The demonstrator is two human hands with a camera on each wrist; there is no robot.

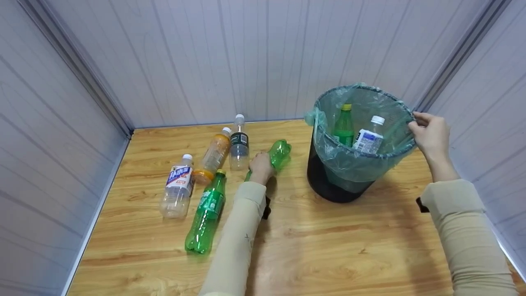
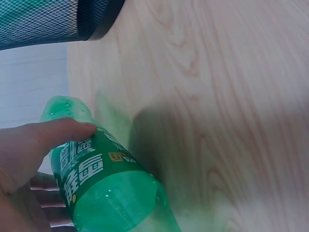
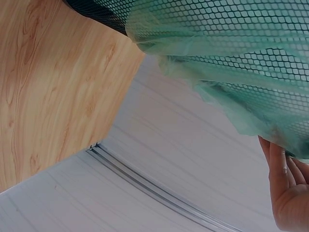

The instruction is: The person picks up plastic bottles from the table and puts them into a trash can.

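My left hand (image 1: pixel 261 166) grips a green plastic bottle (image 1: pixel 280 154) around its labelled middle. In the left wrist view the thumb lies across the label of that bottle (image 2: pixel 101 164), and the fingers go round its far side. My right hand (image 1: pixel 431 133) pinches the rim of a black mesh wastebasket (image 1: pixel 328 181) on its right side. A thin green bag (image 1: pixel 349 162) lines the basket and folds over the rim. Inside stand a green bottle (image 1: pixel 344 125) with a yellow cap and a clear bottle (image 1: pixel 370 137) with a white cap.
Left of my left hand lie a second green bottle (image 1: pixel 205 218), a clear bottle (image 1: pixel 176 193) with a white label, an orange-labelled bottle (image 1: pixel 213 154) and a dark-labelled bottle (image 1: pixel 239 146). Panelled walls (image 1: pixel 263 61) bound the wooden surface (image 1: pixel 328 246) at the back and sides.
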